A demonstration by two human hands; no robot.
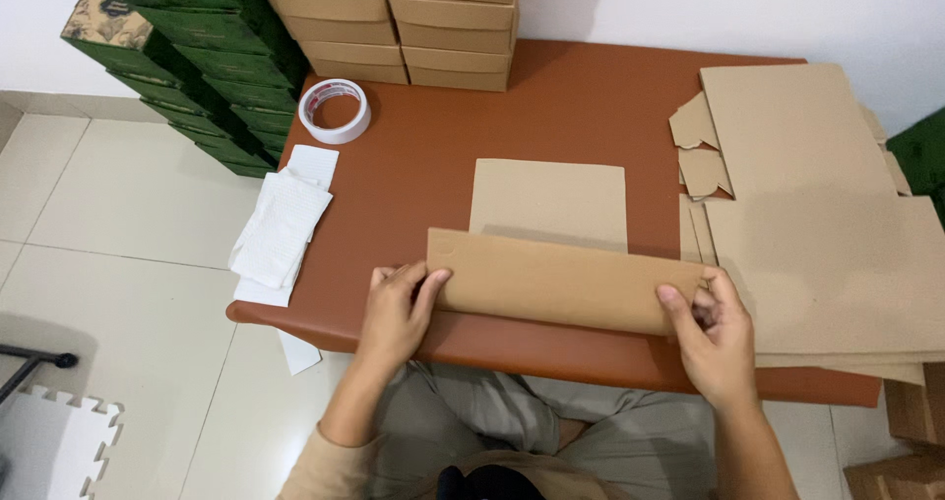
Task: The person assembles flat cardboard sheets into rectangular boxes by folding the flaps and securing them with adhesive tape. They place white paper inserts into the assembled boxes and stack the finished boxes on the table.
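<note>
Both hands on a half-folded cardboard box blank

Left hand (399,308) and right hand (714,338) each pinch an end of the raised front flap of the cardboard blank (551,239), which lies on the near edge of the brown table (423,165). Flat cardboard stack (827,254) just to the right, tape roll (335,111) far left, finished boxes (394,23) at the back.

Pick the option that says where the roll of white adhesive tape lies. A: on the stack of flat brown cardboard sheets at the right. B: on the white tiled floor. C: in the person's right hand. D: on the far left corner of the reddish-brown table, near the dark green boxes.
D: the roll of white adhesive tape rests on the reddish-brown table at its far left corner, beside the stacked dark green boxes.
</note>
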